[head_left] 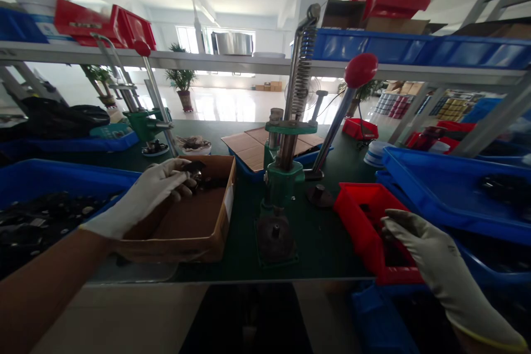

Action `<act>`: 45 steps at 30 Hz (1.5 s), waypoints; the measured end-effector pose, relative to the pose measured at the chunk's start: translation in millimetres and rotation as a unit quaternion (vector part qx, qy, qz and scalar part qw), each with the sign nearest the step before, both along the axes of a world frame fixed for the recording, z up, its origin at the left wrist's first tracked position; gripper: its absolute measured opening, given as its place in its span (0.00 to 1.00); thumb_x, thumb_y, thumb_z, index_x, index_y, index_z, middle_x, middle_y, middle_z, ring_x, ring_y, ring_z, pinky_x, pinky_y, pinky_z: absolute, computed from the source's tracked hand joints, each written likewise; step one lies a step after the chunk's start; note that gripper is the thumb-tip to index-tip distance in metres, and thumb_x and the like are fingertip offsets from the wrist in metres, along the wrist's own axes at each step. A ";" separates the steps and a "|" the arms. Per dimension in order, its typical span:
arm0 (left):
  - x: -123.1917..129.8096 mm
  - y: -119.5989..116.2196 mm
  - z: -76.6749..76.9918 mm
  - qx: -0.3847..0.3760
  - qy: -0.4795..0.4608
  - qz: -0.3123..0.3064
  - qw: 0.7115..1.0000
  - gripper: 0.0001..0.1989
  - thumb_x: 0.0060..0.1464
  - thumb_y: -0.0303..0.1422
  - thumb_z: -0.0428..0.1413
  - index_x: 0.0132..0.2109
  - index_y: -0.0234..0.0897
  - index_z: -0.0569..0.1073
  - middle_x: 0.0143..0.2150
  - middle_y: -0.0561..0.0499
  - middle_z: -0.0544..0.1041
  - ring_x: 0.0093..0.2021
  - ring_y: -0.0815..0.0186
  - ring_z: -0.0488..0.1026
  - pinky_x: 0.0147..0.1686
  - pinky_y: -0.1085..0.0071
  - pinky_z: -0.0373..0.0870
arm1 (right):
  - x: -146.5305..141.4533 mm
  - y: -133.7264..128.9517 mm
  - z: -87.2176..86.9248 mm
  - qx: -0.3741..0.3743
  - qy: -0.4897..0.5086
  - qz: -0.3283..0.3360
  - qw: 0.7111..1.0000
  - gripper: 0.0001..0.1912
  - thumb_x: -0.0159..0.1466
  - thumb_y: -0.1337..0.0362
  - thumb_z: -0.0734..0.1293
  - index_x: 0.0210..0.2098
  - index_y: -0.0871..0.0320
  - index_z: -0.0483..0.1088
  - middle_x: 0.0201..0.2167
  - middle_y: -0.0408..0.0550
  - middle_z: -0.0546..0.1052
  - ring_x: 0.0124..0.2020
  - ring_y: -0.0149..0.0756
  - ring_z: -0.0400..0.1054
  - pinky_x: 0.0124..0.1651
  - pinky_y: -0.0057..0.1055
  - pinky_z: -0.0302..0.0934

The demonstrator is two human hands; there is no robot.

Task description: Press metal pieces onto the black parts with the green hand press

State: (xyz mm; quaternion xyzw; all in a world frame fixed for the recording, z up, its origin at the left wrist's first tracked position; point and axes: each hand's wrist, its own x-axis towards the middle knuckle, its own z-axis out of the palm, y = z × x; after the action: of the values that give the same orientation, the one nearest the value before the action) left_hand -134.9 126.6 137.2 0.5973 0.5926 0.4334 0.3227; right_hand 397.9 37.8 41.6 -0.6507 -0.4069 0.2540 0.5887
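Both hands wear pale work gloves. Over the cardboard box (219,243) at the left, my left hand (164,182) pinches a small black part (194,167) with a shiny metal bit below it. A few dark parts lie at the far end of that box. My right hand (415,232) reaches into the red bin (357,215) at the right; its fingertips are bent over dark contents, and whether they grip anything is hidden. Between my hands stands a green hand press (284,177) with a red-knobbed lever (360,70) and a round base plate (276,235).
A blue tray (74,168) of black parts stands at far left, and stacked blue trays (448,193) at right. Behind the press, cardboard (249,146) covers another tray. A second press (145,124) stands back left. A shelf (186,60) with bins spans the bench.
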 end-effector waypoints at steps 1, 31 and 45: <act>8.0 -16.2 -1.7 0.007 -0.081 0.004 0.997 0.21 0.56 0.35 0.60 0.55 0.34 0.71 0.33 0.51 0.80 0.29 0.67 0.77 0.25 0.78 0.67 | -13.9 -2.6 6.8 0.002 -0.008 0.019 1.000 0.26 0.49 0.49 0.80 0.41 0.58 0.80 0.31 0.50 0.82 0.29 0.38 0.77 0.29 0.29 0.73; 137.2 -137.8 -110.0 -0.200 -0.457 -0.006 0.867 0.29 0.41 0.38 0.74 0.52 0.38 0.80 0.42 0.48 0.83 0.39 0.66 0.79 0.41 0.74 0.75 | -194.3 23.7 -36.3 0.059 -0.340 0.258 0.902 0.17 0.70 0.65 0.60 0.50 0.51 0.80 0.55 0.50 0.78 0.51 0.41 0.75 0.55 0.39 0.71; 169.0 -52.9 -129.7 -0.039 -0.413 -0.054 0.908 0.24 0.42 0.36 0.72 0.48 0.35 0.82 0.47 0.45 0.85 0.45 0.64 0.79 0.53 0.66 0.75 | -170.8 9.1 -32.5 0.069 -0.171 0.225 0.957 0.15 0.68 0.61 0.62 0.46 0.57 0.79 0.48 0.56 0.80 0.51 0.44 0.76 0.57 0.42 0.71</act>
State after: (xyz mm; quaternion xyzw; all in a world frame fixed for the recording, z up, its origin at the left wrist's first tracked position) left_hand 34.1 73.7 7.5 0.3826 0.3897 0.6001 0.5845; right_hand 227.1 46.8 9.1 -0.5338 -0.6541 0.2358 0.4812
